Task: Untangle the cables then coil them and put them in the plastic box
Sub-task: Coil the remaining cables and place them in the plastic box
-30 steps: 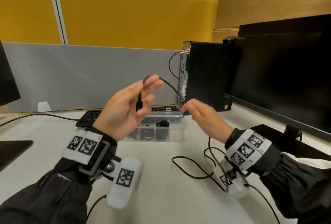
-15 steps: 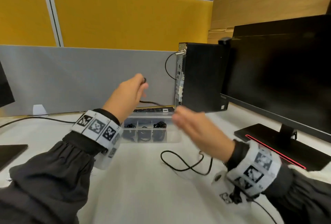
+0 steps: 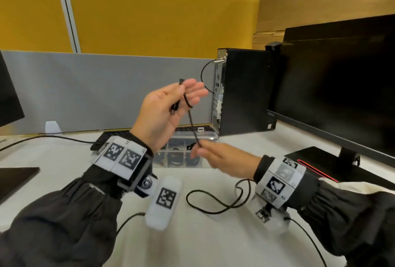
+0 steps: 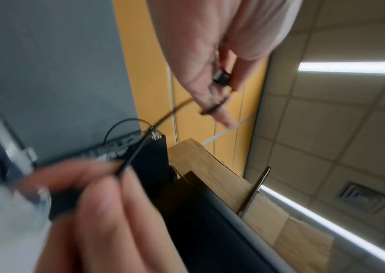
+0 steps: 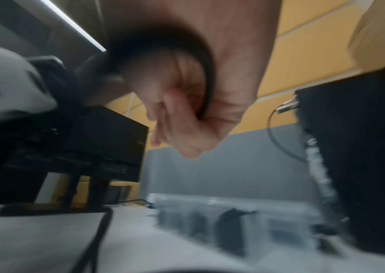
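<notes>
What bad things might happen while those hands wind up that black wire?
1. The left hand holds the black cable with only a loop or so wound, fingers fairly loose; the loops might slip off.
2. The right hand pinches the cable, and the slack on the desk curls in loops that may knot if pulled fast.
3. The plastic box sits just behind the hands, so a swing might knock it.

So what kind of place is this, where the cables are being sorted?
Most likely an office cubicle desk: a small desktop computer stands beside a monitor, a keyboard lies behind the plastic box, and yellow and grey partition panels close off the back.
</notes>
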The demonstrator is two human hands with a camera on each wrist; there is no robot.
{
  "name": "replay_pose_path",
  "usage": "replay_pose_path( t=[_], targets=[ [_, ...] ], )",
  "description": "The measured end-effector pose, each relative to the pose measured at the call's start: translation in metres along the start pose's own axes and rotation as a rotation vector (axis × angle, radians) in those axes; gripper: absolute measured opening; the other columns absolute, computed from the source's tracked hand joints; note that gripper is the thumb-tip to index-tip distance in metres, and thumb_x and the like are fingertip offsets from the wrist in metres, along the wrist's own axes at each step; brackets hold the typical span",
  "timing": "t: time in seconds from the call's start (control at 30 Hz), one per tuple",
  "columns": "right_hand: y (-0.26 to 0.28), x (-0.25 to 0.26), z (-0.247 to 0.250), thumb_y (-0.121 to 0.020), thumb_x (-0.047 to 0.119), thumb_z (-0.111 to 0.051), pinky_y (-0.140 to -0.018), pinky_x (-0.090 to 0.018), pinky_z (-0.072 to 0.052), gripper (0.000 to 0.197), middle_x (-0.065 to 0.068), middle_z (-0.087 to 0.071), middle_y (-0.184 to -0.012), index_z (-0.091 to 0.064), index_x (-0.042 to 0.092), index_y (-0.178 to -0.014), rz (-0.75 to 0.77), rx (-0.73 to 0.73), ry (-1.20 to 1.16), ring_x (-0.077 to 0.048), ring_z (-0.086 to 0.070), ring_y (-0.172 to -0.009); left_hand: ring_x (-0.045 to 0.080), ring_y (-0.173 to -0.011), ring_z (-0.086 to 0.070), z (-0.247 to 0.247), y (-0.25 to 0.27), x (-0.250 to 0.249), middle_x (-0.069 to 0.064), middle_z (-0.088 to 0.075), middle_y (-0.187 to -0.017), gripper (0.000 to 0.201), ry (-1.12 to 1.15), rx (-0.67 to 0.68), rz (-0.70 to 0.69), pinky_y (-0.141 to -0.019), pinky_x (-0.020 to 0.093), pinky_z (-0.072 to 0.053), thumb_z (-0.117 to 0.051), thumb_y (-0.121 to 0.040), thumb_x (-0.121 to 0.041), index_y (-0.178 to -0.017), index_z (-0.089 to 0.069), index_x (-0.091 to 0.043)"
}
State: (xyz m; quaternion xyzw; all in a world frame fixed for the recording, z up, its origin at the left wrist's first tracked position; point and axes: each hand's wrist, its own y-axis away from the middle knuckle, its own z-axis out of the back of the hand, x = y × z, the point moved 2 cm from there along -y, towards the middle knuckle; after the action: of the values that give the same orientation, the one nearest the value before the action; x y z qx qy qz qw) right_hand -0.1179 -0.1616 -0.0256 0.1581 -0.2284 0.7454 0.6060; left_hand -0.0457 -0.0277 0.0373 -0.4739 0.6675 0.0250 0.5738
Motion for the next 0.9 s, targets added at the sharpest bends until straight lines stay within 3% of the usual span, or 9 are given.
replay_pose_path(
  t=[0.1, 0.17, 0.23, 0.33, 0.43, 0.6, 0.67, 0.77, 0.9],
  targets=[
    [0.008, 0.019, -0.011, -0.102, 0.026, -0.031, -0.064, -0.018, -0.039, 0.027, 0.011, -0.046, -0.072, -0.055, 0.014, -0.1, 0.1, 0.044, 0.047, -0.002, -0.045, -0.065, 0.017, -0.098, -0.065, 0.013, -0.014, 0.007, 0.013, -0.063, -0.111, 0.023, -0.558, -0.071, -0.172, -0.09, 0.027, -0.051, -0.036, -0.1, -0.007, -0.111, -0.056, -0.003],
    [0.009, 0.028, 0.0, -0.101, 0.026, -0.035, -0.066, -0.02, -0.04, 0.026, 0.009, -0.051, -0.071, -0.055, 0.016, -0.089, 0.186, -0.088, 0.101, -0.003, -0.047, -0.065, 0.02, -0.092, -0.063, 0.019, -0.011, 0.015, 0.012, -0.065, -0.102, 0.028, -1.243, 0.134, -0.266, -0.086, 0.035, -0.049, -0.034, -0.1, -0.017, -0.105, -0.059, -0.004],
    [0.008, 0.022, 0.02, -0.099, 0.029, -0.041, -0.065, -0.022, -0.041, 0.024, 0.01, -0.053, -0.068, -0.055, 0.022, -0.08, 0.193, -0.287, 0.152, -0.003, -0.048, -0.062, 0.021, -0.073, -0.06, 0.026, -0.004, 0.021, 0.009, -0.066, -0.079, 0.04, -1.57, 0.328, -0.141, -0.074, 0.034, -0.045, -0.03, -0.101, -0.027, -0.086, -0.06, -0.006],
    [0.005, 0.001, 0.047, -0.093, 0.045, -0.042, -0.067, -0.034, -0.049, 0.025, 0.011, -0.06, -0.071, -0.059, 0.032, -0.08, 0.103, -0.546, 0.223, -0.005, -0.056, -0.067, 0.015, -0.046, -0.053, 0.024, 0.007, 0.02, 0.001, -0.06, -0.054, 0.05, -1.219, 0.386, 0.138, -0.061, 0.025, -0.044, -0.032, -0.1, -0.033, -0.07, -0.061, -0.006],
    [-0.002, -0.017, 0.052, -0.097, 0.04, -0.038, -0.072, -0.038, -0.051, 0.025, 0.009, -0.062, -0.08, -0.059, 0.028, -0.089, 0.021, -0.61, 0.19, -0.011, -0.059, -0.075, 0.009, -0.038, -0.044, 0.006, 0.014, 0.012, 0.006, -0.053, -0.053, 0.036, -0.622, 0.415, 0.255, -0.054, 0.018, -0.042, -0.041, -0.097, -0.025, -0.071, -0.057, -0.005],
    [-0.005, -0.001, 0.003, -0.102, 0.023, -0.03, -0.066, -0.01, -0.036, 0.027, 0.01, -0.052, -0.085, -0.055, 0.013, -0.101, -0.031, -0.072, -0.051, 0.008, -0.048, -0.068, 0.017, -0.08, -0.07, 0.001, -0.002, 0.0, 0.009, -0.072, -0.085, 0.023, -0.042, 0.09, 0.049, -0.074, 0.02, -0.056, -0.04, -0.095, -0.01, -0.096, -0.06, 0.001],
    [0.004, 0.014, -0.012, -0.101, 0.023, -0.034, -0.057, -0.012, -0.034, 0.02, 0.009, -0.045, -0.069, -0.05, 0.013, -0.094, -0.007, -0.027, -0.128, 0.004, -0.042, -0.054, 0.016, -0.091, -0.069, 0.006, -0.006, 0.009, 0.012, -0.069, -0.099, 0.021, -0.169, 0.035, 0.004, -0.083, 0.021, -0.054, -0.039, -0.097, -0.007, -0.104, -0.057, 0.001],
    [0.009, 0.037, -0.001, -0.1, 0.016, -0.038, -0.051, -0.009, -0.035, 0.018, 0.013, -0.048, -0.054, -0.051, 0.012, -0.088, 0.044, -0.123, -0.131, 0.007, -0.046, -0.049, 0.01, -0.093, -0.066, 0.013, -0.001, 0.023, 0.007, -0.067, -0.101, 0.024, -0.823, 0.095, -0.145, -0.087, 0.02, -0.051, -0.039, -0.099, -0.018, -0.105, -0.058, -0.007],
    [0.009, 0.035, 0.032, -0.097, 0.014, -0.047, -0.043, -0.011, -0.032, 0.023, 0.016, -0.046, -0.04, -0.062, 0.003, -0.082, 0.048, -0.308, -0.153, 0.0, -0.044, -0.04, 0.013, -0.068, -0.055, 0.016, 0.012, 0.021, -0.001, -0.06, -0.072, 0.053, -1.314, 0.427, -0.252, -0.064, 0.029, -0.043, -0.029, -0.085, -0.06, -0.077, -0.058, -0.017]
  ],
)
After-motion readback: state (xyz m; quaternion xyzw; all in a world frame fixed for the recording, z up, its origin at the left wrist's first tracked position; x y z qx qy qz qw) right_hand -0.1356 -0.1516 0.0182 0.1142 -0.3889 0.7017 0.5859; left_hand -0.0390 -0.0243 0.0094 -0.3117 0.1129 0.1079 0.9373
